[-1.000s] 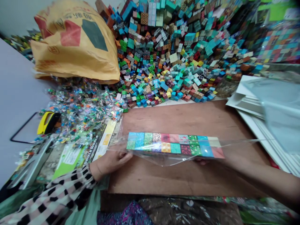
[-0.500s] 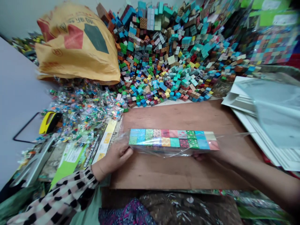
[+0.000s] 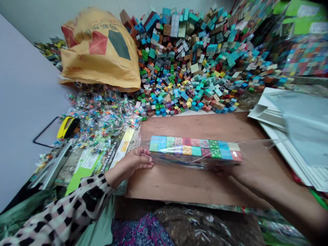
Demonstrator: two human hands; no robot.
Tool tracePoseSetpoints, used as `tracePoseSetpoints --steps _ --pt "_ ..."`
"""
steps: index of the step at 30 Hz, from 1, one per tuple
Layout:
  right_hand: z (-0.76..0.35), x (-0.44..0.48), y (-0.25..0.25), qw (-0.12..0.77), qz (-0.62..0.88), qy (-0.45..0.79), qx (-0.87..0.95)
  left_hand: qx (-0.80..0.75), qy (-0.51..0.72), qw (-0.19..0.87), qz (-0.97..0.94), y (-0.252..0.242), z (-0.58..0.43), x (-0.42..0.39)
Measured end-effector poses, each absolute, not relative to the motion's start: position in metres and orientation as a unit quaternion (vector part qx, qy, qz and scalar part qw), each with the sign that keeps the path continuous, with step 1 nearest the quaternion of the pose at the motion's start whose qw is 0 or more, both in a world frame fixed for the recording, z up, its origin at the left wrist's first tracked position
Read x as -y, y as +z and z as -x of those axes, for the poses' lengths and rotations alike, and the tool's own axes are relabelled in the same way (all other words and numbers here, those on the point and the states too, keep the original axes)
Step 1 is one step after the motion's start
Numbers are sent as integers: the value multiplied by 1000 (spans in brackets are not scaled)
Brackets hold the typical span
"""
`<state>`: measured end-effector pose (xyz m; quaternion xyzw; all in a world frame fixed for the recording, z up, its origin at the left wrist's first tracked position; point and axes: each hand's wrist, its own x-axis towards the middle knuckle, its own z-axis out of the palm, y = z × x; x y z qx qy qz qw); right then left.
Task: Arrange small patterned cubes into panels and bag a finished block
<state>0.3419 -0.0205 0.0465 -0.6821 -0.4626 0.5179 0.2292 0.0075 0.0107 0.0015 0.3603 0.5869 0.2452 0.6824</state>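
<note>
Clock positions are read from the centre of the board.

Pale wall [image 3: 46, 20]: backs the area from 10 to 12 o'clock.
Loose block pile [image 3: 200, 71]: heaped at 12 o'clock, probably for easy reach.
Wooden board [image 3: 179, 186]: centre; flat, likely chosen as a firm work surface.
White panels [image 3: 289, 153]: stacked at 3 o'clock, partly beneath clear sheeting [image 3: 307, 126].
Yellow bag [image 3: 99, 68]: 10 o'clock, bulging, behind small wrapped packets [image 3: 105, 116].
Clear film [image 3: 258, 145]: covers the block row, extending past its 3 o'clock end.
Block row [image 3: 196, 150]: over the board, between both hands, presumably for level support.
Right hand [image 3: 233, 171]: 4 o'clock, beneath the row; blurred, closure cannot be determined.
Left hand [image 3: 139, 159]: 8 o'clock, thumb and fingers closed on the film, apparently steadying that end.
</note>
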Motion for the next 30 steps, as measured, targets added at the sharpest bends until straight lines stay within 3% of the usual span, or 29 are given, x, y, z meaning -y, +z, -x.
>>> tracePoseSetpoints --steps 6,11,18,26,30 --pt "-344 11 57 172 667 447 570 -623 224 666 -345 2 -14 -16" --pt "-345 9 54 197 654 438 584 -625 222 661 -350 4 -19 -17" --pt "-345 15 54 256 627 445 586 -585 136 745 -289 21 -11 -28" --pt "-349 9 42 238 638 456 573 -612 138 704 -332 10 -17 -31" --pt "-349 13 46 278 628 481 545 -617 131 696 -344 12 -18 -31"
